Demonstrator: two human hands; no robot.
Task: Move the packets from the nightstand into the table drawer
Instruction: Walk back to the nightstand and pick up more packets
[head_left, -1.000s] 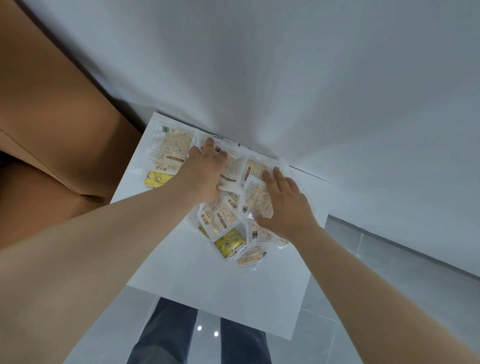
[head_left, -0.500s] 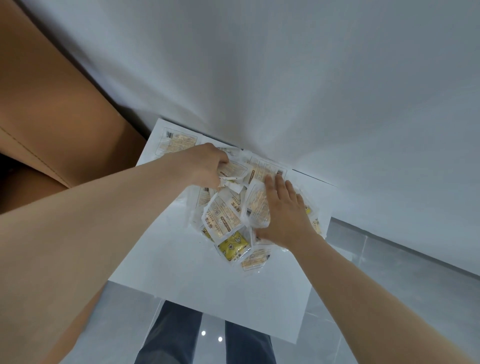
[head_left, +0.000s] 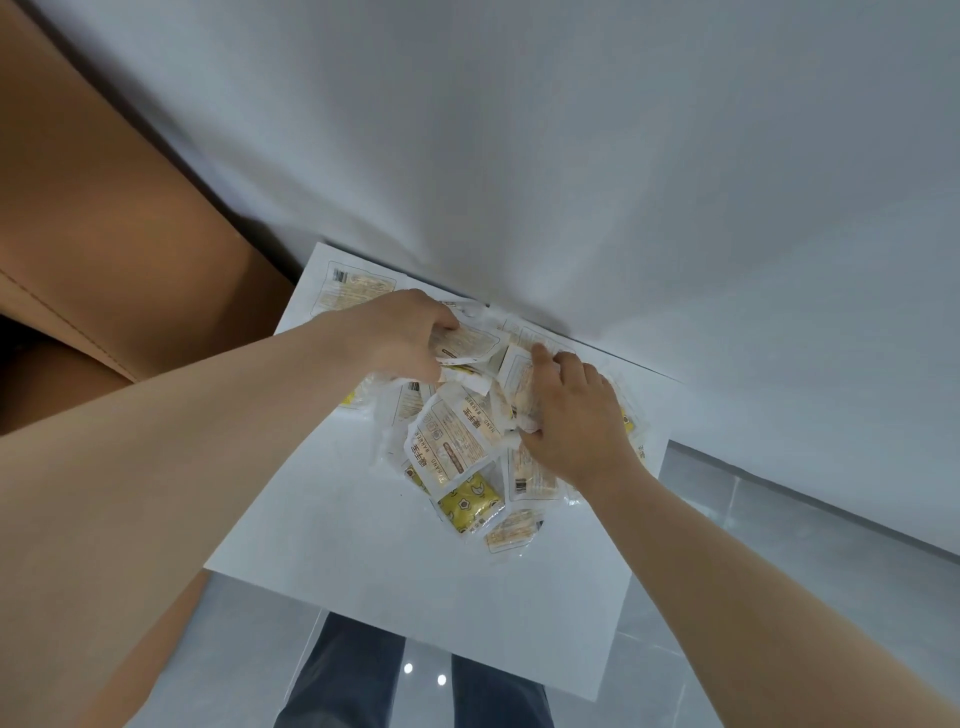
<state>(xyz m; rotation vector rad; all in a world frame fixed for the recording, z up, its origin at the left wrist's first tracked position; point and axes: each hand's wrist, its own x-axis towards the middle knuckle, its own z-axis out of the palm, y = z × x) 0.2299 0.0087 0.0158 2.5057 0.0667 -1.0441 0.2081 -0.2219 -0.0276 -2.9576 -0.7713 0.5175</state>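
A heap of several clear packets (head_left: 457, 447) with beige and yellow print lies on the white nightstand top (head_left: 332, 519), close to the wall. My left hand (head_left: 400, 338) curls round packets at the heap's far left side. My right hand (head_left: 571, 415) grips the heap's right side, thumb tucked under packets. One packet (head_left: 353, 291) lies flat and apart at the far left corner. A yellow packet (head_left: 467, 504) sticks out at the heap's near side. The table drawer is not in view.
A white wall (head_left: 571, 156) rises right behind the nightstand. A tan padded headboard or bed side (head_left: 104, 234) stands to the left. Grey glossy floor tiles (head_left: 805, 571) and my dark trouser legs (head_left: 358, 670) show below the nightstand's front edge.
Both hands have drawn together, bunching the spread packets into a heap. My left hand went from lying flat to curling round packets; the right hand's fingers closed on the right side.
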